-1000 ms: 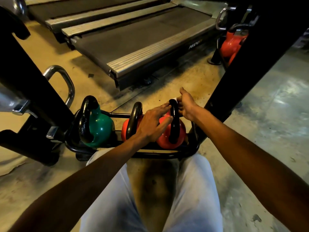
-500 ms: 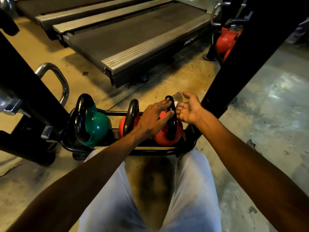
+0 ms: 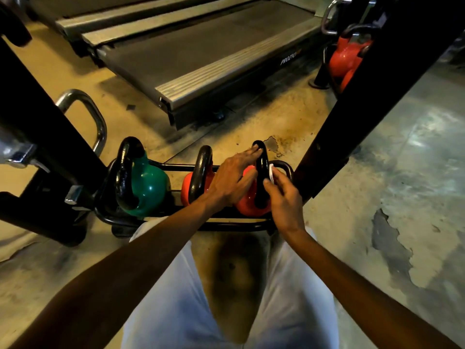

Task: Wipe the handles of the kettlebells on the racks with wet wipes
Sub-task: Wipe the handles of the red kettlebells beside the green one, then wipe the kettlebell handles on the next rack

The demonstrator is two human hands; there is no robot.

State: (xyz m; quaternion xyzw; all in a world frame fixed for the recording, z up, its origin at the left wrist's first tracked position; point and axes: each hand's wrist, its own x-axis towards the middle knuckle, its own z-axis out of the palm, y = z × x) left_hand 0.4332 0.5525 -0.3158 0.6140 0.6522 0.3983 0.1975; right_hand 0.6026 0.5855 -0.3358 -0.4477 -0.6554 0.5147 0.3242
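Observation:
Three kettlebells stand in a low black rack (image 3: 226, 225) on the floor: a green one (image 3: 147, 190) at the left, a red one (image 3: 192, 185) in the middle and a red one (image 3: 251, 202) at the right, all with black handles. My left hand (image 3: 232, 176) rests flat on the right kettlebell, fingertips touching the top of its black handle (image 3: 261, 170). My right hand (image 3: 283, 195) presses a white wet wipe (image 3: 271, 173) against the right side of that handle.
A black slanted frame post (image 3: 352, 117) rises just right of the rack. Another black frame with a chrome handle (image 3: 85, 117) stands at the left. Treadmill decks (image 3: 201, 54) lie beyond. More red kettlebells (image 3: 347, 56) sit far right. My knees are below the rack.
My right hand has come down from the top of the right kettlebell's handle to its right side with the wipe. My left hand has stayed on the kettlebell.

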